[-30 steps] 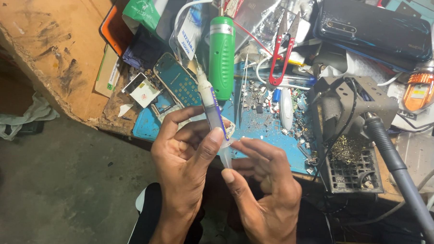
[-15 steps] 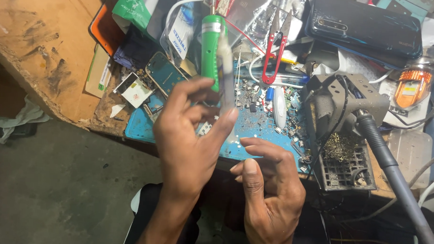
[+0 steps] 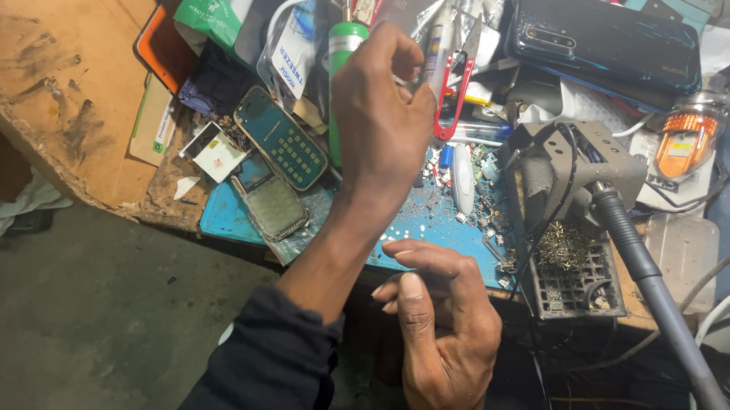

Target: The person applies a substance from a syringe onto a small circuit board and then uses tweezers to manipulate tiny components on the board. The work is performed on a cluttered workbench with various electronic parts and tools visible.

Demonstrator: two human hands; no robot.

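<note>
Left hand [image 3: 380,117] up over the cluttered bench, fingers pinched on a slim white pen-like tube [image 3: 437,42]; right hand [image 3: 442,321] loosely curled, empty, at the bench edge.
Risk, imo: sleeve or wrist could knock the green-handled tool [image 3: 339,83] or scatter tiny metal bits on the blue mat [image 3: 429,223]. Red snips [image 3: 458,91] & hard glossy phone parts sit v. close.
</note>
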